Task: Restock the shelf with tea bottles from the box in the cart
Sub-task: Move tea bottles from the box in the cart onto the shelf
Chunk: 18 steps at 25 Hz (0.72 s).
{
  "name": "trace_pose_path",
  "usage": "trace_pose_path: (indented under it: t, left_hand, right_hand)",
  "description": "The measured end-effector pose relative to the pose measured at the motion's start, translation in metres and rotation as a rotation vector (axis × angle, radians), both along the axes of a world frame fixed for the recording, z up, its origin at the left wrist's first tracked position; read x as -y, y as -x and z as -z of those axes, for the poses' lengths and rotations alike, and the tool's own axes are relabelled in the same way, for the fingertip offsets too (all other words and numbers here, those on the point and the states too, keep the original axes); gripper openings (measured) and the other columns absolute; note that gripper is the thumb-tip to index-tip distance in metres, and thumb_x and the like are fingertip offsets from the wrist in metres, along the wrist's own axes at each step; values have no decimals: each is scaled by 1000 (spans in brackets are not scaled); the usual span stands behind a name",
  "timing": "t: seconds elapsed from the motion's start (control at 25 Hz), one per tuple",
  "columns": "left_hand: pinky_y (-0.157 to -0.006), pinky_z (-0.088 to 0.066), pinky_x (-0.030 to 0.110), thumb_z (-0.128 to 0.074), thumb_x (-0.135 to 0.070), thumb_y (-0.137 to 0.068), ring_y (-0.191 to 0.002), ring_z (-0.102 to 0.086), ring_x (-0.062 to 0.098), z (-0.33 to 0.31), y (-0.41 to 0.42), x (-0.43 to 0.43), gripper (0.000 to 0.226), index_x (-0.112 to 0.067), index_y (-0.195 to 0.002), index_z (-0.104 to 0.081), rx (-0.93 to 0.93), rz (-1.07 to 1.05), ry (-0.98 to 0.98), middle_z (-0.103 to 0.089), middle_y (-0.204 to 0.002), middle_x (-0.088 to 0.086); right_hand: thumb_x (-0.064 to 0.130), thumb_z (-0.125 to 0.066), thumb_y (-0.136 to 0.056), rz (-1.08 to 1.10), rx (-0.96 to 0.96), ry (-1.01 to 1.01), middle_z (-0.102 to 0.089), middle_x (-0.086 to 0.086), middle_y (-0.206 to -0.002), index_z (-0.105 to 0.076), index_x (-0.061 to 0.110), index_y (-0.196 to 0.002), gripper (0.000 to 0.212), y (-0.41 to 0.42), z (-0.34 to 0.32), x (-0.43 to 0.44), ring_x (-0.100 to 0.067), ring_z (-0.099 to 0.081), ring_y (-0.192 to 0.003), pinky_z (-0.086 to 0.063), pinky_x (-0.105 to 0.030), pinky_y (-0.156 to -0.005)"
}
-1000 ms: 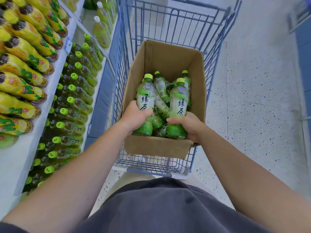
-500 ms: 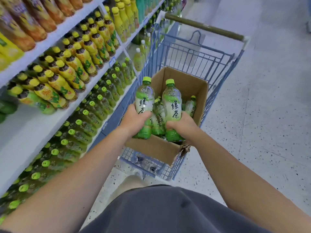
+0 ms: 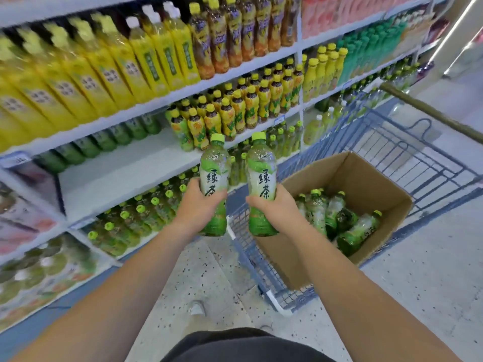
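Note:
My left hand [image 3: 197, 209] grips an upright green tea bottle [image 3: 214, 168] with a lime cap. Beside it, my right hand [image 3: 277, 207] grips a second green tea bottle [image 3: 261, 168], also upright. Both bottles are held in front of the shelving, to the left of the cardboard box [image 3: 366, 178]. The open box sits in the blue wire cart [image 3: 392, 142] and holds several more green tea bottles [image 3: 337, 218] lying loose. A white shelf [image 3: 117, 176] level with my hands has a bare stretch, with dark green bottles at its back left.
Shelves above carry yellow and brown drink bottles [image 3: 235, 111]. The shelf below holds rows of green-capped bottles [image 3: 141, 212]. The cart's handle [image 3: 431, 111] juts toward the upper right. Speckled floor [image 3: 431, 270] lies to the right of the cart.
Both hands have lifted their bottles out of the box and carried them left toward the shelves. The view has swung left, so the box now sits on the right.

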<state>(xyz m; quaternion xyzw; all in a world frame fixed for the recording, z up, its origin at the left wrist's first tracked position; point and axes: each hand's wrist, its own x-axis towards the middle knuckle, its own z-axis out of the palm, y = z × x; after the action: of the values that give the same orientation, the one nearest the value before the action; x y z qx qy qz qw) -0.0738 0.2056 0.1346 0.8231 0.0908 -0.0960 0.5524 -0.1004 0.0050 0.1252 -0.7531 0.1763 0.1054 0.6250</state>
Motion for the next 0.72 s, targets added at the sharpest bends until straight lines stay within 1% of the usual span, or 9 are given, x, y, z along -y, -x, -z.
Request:
trace_pose_path:
  t: [0.08,0.16,0.24,0.32,0.4,0.52,0.56,0.6,0.72]
  left_hand:
    - [-68,-54,36,-76,-39,-80,-90,-68,17,-5,4,-29,46,-24,-117,-52,24,-97,-10,-67,-102,-2]
    - [-66,-53,34,-77,-40,-78,-87,-67,14,-9,7,-63,45,-27,-114,-52,55,-188,-25,-66,-100,-5]
    - [-63,-52,32,-77,-45,-76,-85,-67,10,-13,10,-100,46,-32,-112,-51,77,-264,-47,-66,-99,-8]
    - [-61,-49,29,-76,-49,-74,-82,-66,5,-16,12,-135,49,-35,-112,-50,91,-316,-67,-65,-98,-12]
    - [-60,-49,26,-76,-49,-72,-76,-66,-1,-18,12,-167,50,-34,-112,-49,101,-355,-52,-66,-97,-13]
    - [-57,-51,20,-80,-39,-75,-73,-65,-6,-18,12,-219,43,-35,-105,-50,128,-414,-2,-68,-96,-10]
    - [-55,-50,16,-81,-36,-76,-73,-65,-7,-18,11,-236,41,-35,-103,-50,133,-431,-2,-68,-96,-9]
    - [-55,-50,16,-82,-35,-77,-73,-65,-6,-18,8,-253,42,-35,-104,-50,135,-447,-3,-68,-96,-10]
    - [-64,-54,23,-84,-34,-76,-75,-66,-5,-12,2,-299,50,-30,-114,-52,128,-482,-2,-69,-100,-11]
  right_hand:
    - [40,-82,-77,-77,6,16,-66,12,-98,-56,32,-109,42,-12,-5,-26,-3,-64,-83,-46,-21,-57]
    - [40,-83,-77,-168,13,43,-67,11,-101,-57,27,-114,48,-24,-10,-56,-5,-64,-85,-46,-23,-59]
    - [37,-84,-77,-248,28,45,-67,9,-101,-59,23,-116,48,-36,-16,-91,-6,-65,-85,-47,-22,-59]
    - [35,-85,-76,-294,43,36,-69,7,-101,-60,22,-116,49,-47,-18,-126,-10,-67,-87,-50,-25,-62]
    - [35,-85,-75,-325,58,38,-70,8,-99,-62,26,-112,45,-54,-20,-161,-8,-68,-85,-50,-24,-61]
    - [32,-85,-73,-368,59,10,-71,11,-91,-62,32,-99,35,-64,-25,-222,1,-68,-71,-48,-15,-51]
    - [32,-86,-72,-374,53,6,-72,12,-90,-63,32,-98,34,-68,-26,-242,0,-69,-70,-49,-16,-51]
    - [32,-86,-72,-378,45,6,-73,12,-90,-64,32,-97,33,-72,-27,-262,-3,-70,-74,-51,-20,-55]
    - [33,-85,-71,-383,34,25,-74,11,-90,-65,32,-97,33,-85,-24,-310,-9,-71,-82,-53,-28,-62]
